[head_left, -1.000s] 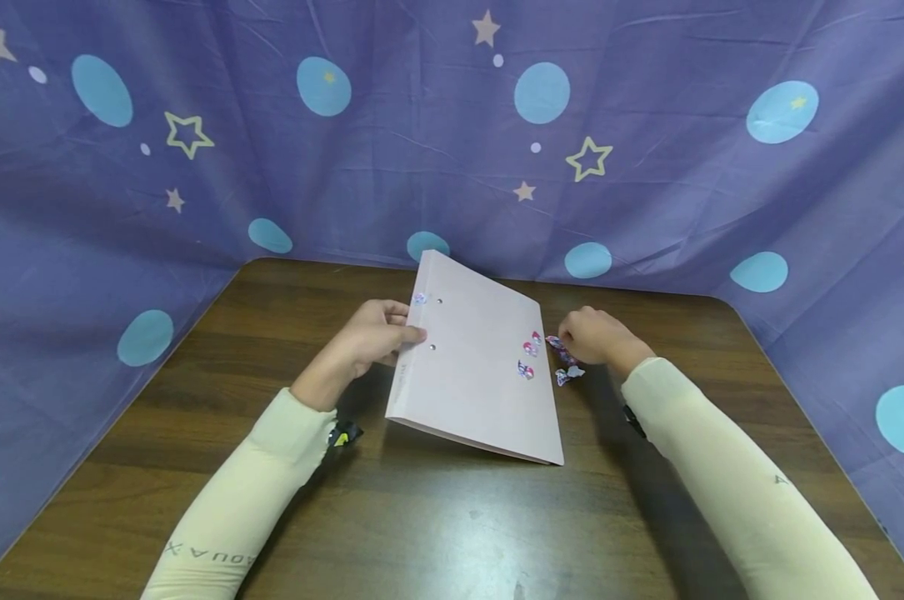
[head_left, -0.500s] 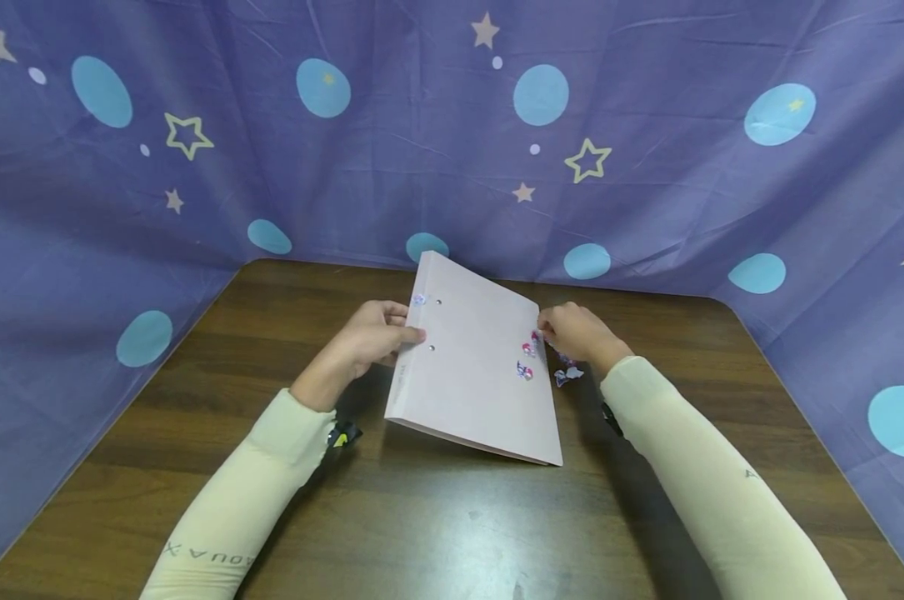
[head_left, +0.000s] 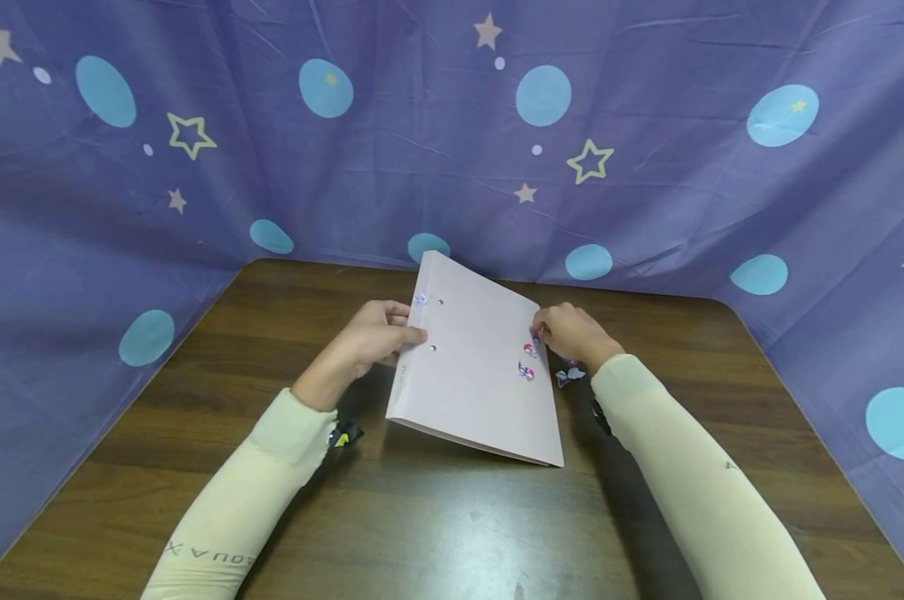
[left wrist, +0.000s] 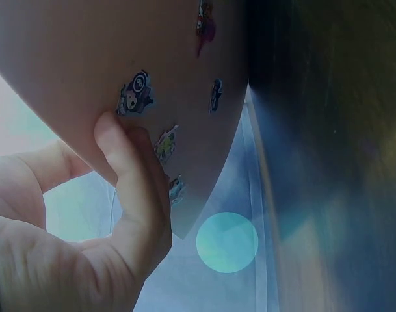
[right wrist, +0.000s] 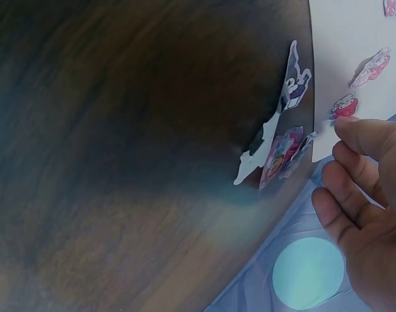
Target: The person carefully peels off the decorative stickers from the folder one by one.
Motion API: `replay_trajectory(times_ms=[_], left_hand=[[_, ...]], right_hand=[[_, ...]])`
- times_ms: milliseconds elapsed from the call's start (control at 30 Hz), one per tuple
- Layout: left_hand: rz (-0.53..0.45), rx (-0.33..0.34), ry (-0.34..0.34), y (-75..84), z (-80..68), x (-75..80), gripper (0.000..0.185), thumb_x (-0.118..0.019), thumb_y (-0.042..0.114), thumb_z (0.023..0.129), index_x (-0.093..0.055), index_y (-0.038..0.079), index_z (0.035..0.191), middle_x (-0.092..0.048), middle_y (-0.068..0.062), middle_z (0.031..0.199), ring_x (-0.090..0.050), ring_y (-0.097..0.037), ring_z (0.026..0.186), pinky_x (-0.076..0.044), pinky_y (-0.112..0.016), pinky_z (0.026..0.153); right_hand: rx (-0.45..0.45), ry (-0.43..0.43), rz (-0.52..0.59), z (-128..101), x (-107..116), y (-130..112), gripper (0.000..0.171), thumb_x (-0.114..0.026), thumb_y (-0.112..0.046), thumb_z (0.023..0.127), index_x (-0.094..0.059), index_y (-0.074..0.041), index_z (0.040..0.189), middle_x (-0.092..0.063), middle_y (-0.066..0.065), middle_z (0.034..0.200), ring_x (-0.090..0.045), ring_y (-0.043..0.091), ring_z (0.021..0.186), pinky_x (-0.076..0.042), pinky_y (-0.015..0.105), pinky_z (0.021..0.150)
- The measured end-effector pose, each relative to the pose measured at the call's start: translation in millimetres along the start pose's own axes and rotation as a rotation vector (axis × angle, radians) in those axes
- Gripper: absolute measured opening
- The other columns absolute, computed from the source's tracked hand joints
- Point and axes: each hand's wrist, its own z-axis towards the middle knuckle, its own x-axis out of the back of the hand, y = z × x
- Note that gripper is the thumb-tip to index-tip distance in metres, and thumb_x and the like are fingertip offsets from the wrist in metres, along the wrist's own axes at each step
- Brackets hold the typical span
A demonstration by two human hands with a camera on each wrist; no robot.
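Two hands on pink folder (head_left: 476, 367), lying mid-table toward far edge: left hand (head_left: 372, 337) grips spine side, thumb on top; right hand (head_left: 569, 332) now pinches at right edge near stickers (head_left: 528, 360), having left loose sticker scraps (right wrist: 279, 143). Light, stiff, smooth; probably best held by edges.
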Motion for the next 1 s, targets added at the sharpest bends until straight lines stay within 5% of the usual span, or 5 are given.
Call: replay_trajectory(times_ms=[400, 1000], left_hand=[[0.005, -0.010, -0.002, -0.3, 0.9, 0.4, 0.044, -0.071, 0.005, 0.094, -0.054, -0.006, 0.133, -0.065, -0.020, 0.119, -0.071, -0.025, 0.090, -0.064, -0.042, 0.073], [0.007, 0.001, 0.003, -0.2, 0.6, 0.1, 0.044, -0.071, 0.005, 0.094, -0.054, -0.006, 0.133, -0.065, -0.019, 0.118, -0.070, -0.025, 0.091, -0.063, -0.045, 0.078]], right_hand=[[-0.007, -0.026, -0.005, 2.3, 1.2, -0.5, 0.019, -0.063, -0.006, 0.097, -0.073, -0.010, 0.113, -0.071, 0.008, 0.109, -0.062, 0.025, 0.089, -0.054, 0.042, 0.083], [0.021, 0.004, -0.026, -4.7, 1.3, 3.4, 0.003, -0.064, -0.011, 0.099, -0.067, -0.012, 0.099, -0.063, 0.004, 0.087, -0.057, 0.021, 0.076, -0.049, 0.035, 0.067]])
